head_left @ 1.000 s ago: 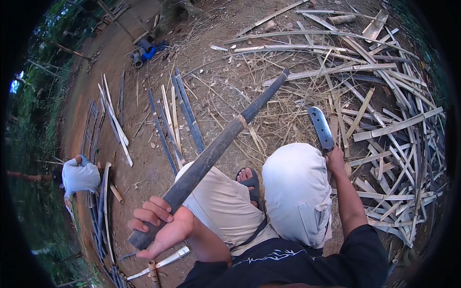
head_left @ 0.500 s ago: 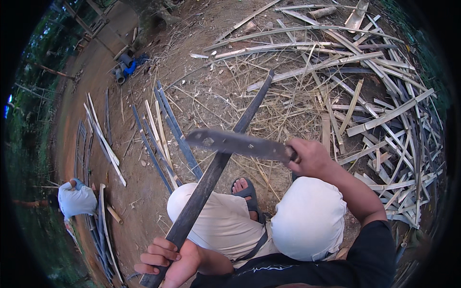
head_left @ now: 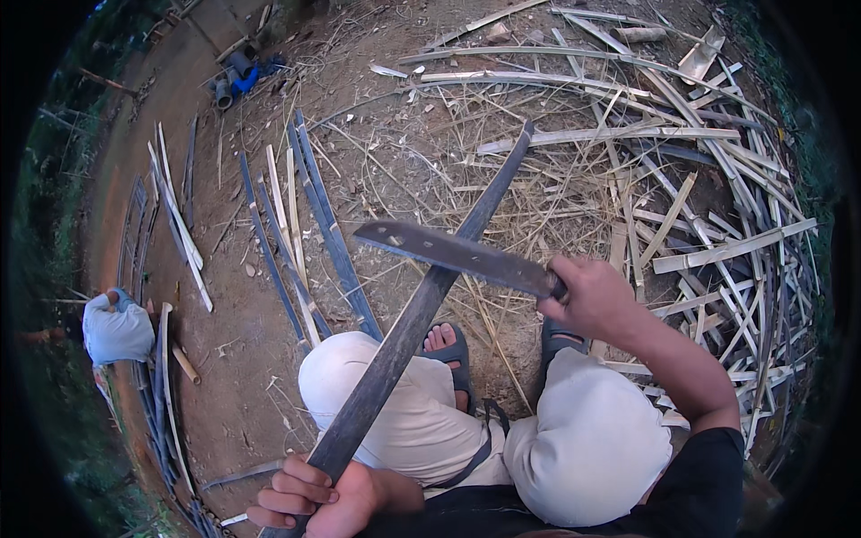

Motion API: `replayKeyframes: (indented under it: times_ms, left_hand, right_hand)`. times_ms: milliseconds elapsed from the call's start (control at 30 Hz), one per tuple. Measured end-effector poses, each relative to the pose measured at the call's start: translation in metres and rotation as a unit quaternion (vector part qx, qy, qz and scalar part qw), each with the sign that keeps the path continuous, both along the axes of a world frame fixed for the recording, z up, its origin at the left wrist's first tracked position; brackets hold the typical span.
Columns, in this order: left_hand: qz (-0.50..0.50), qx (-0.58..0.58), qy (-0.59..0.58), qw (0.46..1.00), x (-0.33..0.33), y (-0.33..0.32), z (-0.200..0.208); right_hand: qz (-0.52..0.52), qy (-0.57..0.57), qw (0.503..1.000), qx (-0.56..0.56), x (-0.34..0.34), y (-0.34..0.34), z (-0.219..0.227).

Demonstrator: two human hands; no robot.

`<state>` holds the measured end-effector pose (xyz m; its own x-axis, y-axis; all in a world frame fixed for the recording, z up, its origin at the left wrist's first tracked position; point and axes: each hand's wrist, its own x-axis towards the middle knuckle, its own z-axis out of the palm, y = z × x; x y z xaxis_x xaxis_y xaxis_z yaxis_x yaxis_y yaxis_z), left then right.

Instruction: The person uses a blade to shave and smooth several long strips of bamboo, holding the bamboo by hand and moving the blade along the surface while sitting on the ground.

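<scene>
My left hand [head_left: 309, 498] is wrapped round the lower end of a long dark bamboo strip [head_left: 408, 327], close in front of me at the lower left. The strip slants up past my left knee to its narrow far tip. My right hand [head_left: 587, 296] grips the handle of a machete [head_left: 457, 257]. Its broad, dark, worn blade points left and lies across the strip around mid-length, seemingly touching it. Most of the handle is hidden inside my fist.
Split bamboo strips [head_left: 735, 247] lie in a tangled heap at the right. Several dark strips [head_left: 327, 224] rest on the ground left of centre, with thin shavings [head_left: 538, 206] beyond my feet. At far left sits another person [head_left: 117, 330]. Dark tubes and blue cloth [head_left: 242, 79] lie farther back.
The machete blade, blurred before, is now sharp and tilted more, its handle end lower. My view has shifted slightly, and my right sandal has come into sight. Both hands keep their holds.
</scene>
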<state>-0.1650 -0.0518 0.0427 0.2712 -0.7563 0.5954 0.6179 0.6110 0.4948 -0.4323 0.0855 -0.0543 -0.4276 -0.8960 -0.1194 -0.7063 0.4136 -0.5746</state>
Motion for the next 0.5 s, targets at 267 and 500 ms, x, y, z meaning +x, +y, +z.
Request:
replayKeyframes:
  times_ms: [267,500]
  left_hand:
    - [-0.072,-0.022,-0.038,0.996,-0.005,0.003,-0.008]
    - [-0.052,0.010,-0.007,0.999,0.023,-0.016,-0.013]
  right_hand:
    - [-0.094,-0.025,0.993,0.072,-0.055,0.012,-0.027]
    - [0.044,0.013,0.998,0.036,-0.013,-0.036,0.013]
